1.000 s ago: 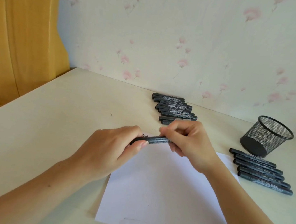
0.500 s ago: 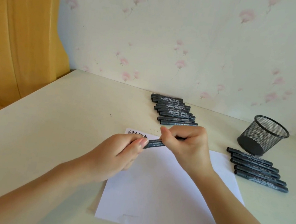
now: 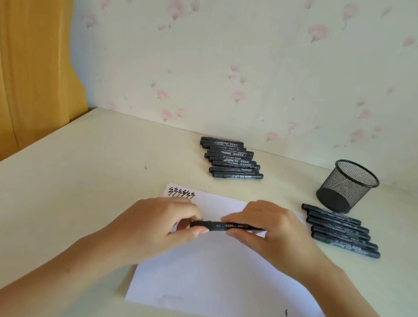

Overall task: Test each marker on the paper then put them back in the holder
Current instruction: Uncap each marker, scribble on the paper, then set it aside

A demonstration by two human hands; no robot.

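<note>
Marker [image 3: 230, 227] in hand lies level above the paper [image 3: 226, 280], held at both ends: the left hand [image 3: 156, 227] has its fingers [image 3: 194, 229] clamped on the cap end, and the right hand [image 3: 270, 229] has fingers curled round the barrel. Whether the cap is being pulled off or pressed back on cannot be told. Judging by the row of zigzag marks [image 3: 181, 193] at the paper's far left corner, several markers are already tested. A larger row of markers [image 3: 231, 160] lies beyond the paper, a smaller row [image 3: 340, 230] just right of it, beside the mesh holder [image 3: 346, 187], which looks empty. Next the hands must either part along the barrel or seat the cap squarely. Both forearms reach in over the counter [image 3: 65, 192], wrists low above the paper.
</note>
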